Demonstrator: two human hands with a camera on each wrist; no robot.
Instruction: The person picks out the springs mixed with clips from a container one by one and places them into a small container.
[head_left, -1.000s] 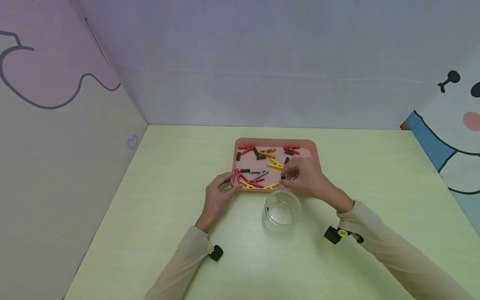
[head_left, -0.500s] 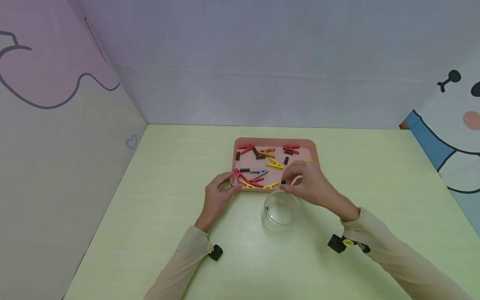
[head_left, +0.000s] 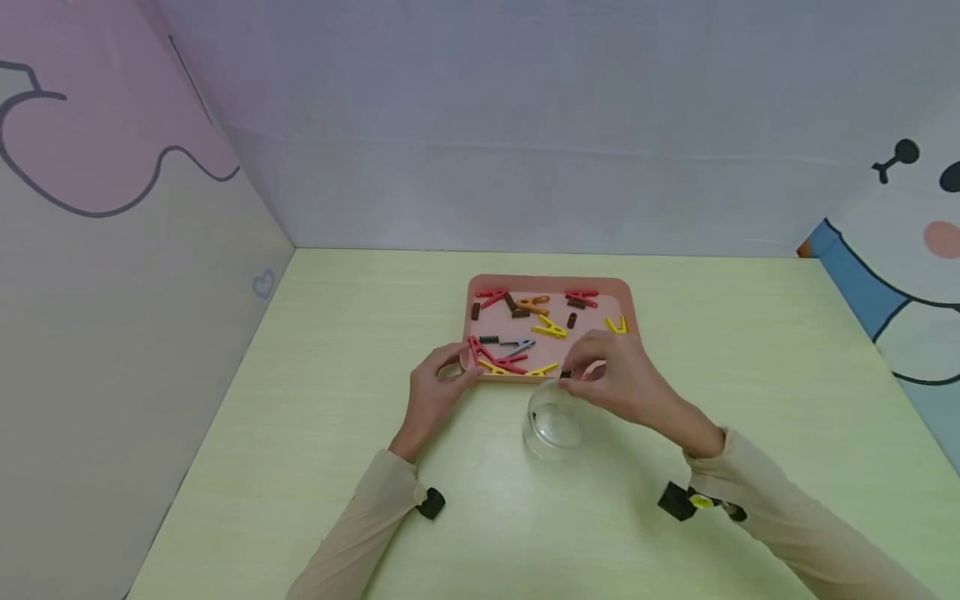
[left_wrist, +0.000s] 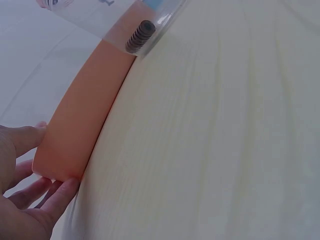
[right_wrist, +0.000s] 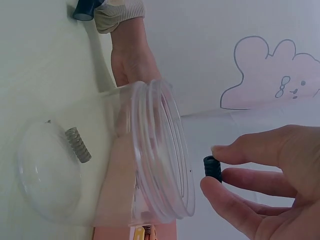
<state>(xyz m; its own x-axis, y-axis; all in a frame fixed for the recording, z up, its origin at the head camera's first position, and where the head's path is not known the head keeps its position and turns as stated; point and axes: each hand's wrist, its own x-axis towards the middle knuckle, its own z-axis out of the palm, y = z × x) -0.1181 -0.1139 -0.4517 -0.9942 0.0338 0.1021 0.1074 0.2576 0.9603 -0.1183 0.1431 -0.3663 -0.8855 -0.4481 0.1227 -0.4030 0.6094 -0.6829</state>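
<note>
My right hand pinches a small dark coil spring between thumb and fingertips, just above the mouth of a clear jar. Another spring lies at the bottom of this jar, which stands upright in front of the pink tray. With thumb and fingers on either side, my left hand holds the tray's near left corner. Scattered in the tray are red, yellow, orange and grey clothespin pieces, among them a yellow one, and several loose springs, such as a dark one.
The pale wooden table carries the tray and jar. A white wall rises along its back edge, and a printed side wall stands at the left. Each sleeve has a dark wrist camera, one on the left.
My right hand has lifted the spring from the tray's near right part and moved it toward me, over the jar's rim. A yellow piece at the tray's right now shows. The left hand stays put.
</note>
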